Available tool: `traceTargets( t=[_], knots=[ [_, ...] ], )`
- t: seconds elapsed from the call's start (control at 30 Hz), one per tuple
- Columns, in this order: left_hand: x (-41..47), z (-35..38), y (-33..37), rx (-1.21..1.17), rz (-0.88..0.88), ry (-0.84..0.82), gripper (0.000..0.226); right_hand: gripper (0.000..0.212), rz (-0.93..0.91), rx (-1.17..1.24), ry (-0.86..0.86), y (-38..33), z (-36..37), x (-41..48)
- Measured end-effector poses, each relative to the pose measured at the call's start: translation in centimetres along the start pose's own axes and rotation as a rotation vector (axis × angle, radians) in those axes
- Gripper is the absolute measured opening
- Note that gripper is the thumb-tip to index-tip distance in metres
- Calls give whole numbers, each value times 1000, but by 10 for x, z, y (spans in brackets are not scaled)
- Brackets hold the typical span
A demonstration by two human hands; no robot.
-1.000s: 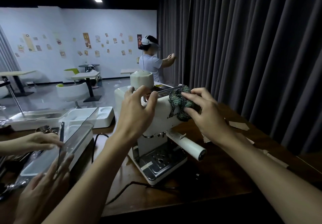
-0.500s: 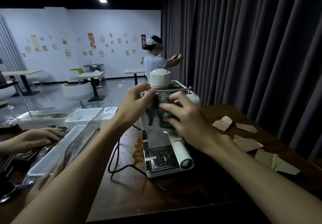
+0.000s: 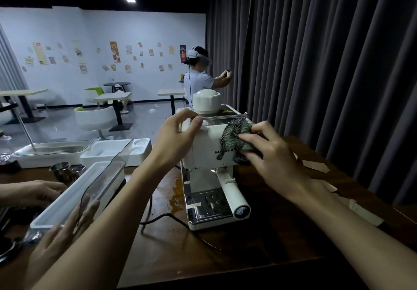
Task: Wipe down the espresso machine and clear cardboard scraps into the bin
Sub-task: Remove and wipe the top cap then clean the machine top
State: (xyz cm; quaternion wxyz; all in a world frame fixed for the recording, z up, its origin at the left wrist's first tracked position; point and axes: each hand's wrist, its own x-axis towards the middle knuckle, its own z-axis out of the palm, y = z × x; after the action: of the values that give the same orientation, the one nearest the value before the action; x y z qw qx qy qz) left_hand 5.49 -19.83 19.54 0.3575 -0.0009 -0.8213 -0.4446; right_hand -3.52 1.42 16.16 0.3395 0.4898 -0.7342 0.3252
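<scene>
A white espresso machine (image 3: pixel 204 145) stands upright on the dark wooden table (image 3: pixel 225 256), its portafilter handle (image 3: pixel 234 197) pointing toward me. My left hand (image 3: pixel 174 140) grips the machine's top left corner. My right hand (image 3: pixel 270 161) presses a dark green mesh cloth (image 3: pixel 234 140) against the machine's front right face, beside the brand lettering. Pale cardboard scraps (image 3: pixel 316 166) lie on the table to the right, partly hidden behind my right forearm. No bin is in view.
Another person's hands (image 3: pixel 40 191) work at the left among white trays (image 3: pixel 74 197) with a clear lid and metal cups (image 3: pixel 63 172). A black power cord (image 3: pixel 171 217) runs across the table. A brown spill (image 3: pixel 177 190) sits left of the machine. Dark curtain on the right.
The machine went from tipped over to standing upright. My right hand with the cloth moved from its underside to the front right face. My left hand stays on the top left corner.
</scene>
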Motion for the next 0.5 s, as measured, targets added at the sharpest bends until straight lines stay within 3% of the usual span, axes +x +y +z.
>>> traceTargets(
  t=[0.33, 0.5],
  knots=[
    [4, -8, -4, -230, -74, 2, 21, 41, -111, 23, -112, -37, 28, 20],
    [1, -12, -8, -179, -39, -46, 25, 41, -10, 28, 2, -15, 18, 2]
  ],
)
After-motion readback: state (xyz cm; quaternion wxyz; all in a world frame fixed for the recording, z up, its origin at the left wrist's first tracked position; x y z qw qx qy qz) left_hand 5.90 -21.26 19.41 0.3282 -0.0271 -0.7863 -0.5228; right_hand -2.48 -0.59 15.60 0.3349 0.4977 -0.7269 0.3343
